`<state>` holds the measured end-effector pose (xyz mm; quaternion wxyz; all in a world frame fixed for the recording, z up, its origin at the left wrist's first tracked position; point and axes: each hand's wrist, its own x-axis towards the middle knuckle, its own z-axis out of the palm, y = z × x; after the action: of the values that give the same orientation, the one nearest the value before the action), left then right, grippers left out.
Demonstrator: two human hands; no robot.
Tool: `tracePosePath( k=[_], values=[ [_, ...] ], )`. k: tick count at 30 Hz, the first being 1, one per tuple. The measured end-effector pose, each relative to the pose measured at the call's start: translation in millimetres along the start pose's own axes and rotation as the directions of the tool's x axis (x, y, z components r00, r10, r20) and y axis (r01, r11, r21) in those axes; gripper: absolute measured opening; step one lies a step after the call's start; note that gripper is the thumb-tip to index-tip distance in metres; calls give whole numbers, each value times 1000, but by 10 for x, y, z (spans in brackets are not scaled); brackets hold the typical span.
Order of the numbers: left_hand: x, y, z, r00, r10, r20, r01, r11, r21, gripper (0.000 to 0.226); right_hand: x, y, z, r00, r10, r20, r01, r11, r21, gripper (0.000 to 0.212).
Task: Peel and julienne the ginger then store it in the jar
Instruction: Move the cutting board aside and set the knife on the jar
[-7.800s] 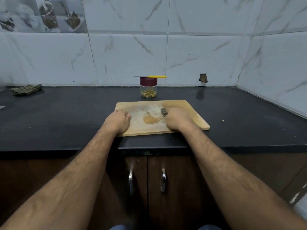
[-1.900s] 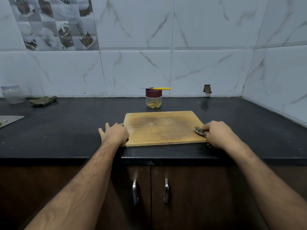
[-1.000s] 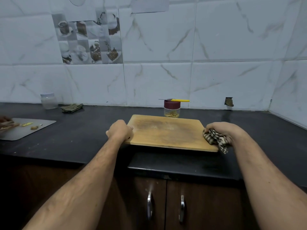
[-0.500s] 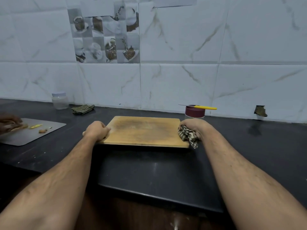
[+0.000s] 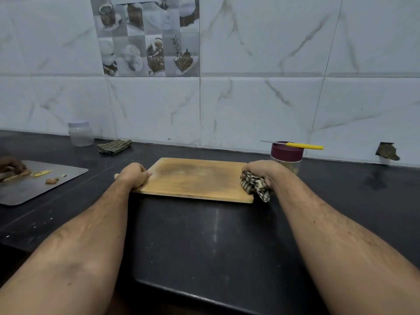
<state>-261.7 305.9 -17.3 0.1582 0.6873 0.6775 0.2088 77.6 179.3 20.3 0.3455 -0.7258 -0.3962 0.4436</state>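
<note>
Head view: we've carried the wiped cutting board [image 5: 195, 178] leftward along the counter; left hand [image 5: 134, 175] grips its edge, right hand [image 5: 261, 172] clutches the cloth [image 5: 255, 186]. Ginger sits in the capped jar [image 5: 286, 156] behind, knife [image 5: 295, 145] across the lid. Task looks finished, cleanup only.

A folded checked cloth [image 5: 114, 146] lies beside a lidded plastic container [image 5: 80, 133]; a steel sheet [image 5: 34, 185] sits nearer than the container.
</note>
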Motion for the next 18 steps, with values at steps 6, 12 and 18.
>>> tracePosePath(
  k=[6, 12, 18],
  values=[
    [-70, 37, 54, 997, -16, -73, 23, 995, 96, 31, -71, 57, 63, 1000, -3, -9, 3, 1000, -26, 13],
    [-484, 310, -62, 959, 82, -270, -51, 991, 121, 28, -746, 136, -113, 968, -184, -171, 145, 965, -217, 18],
    [-1405, 811, 53, 937, 316, -149, -323, 946, -23, 25, -1679, 371, -31, 906, -387, -168, 224, 779, -586, 12]
  ],
)
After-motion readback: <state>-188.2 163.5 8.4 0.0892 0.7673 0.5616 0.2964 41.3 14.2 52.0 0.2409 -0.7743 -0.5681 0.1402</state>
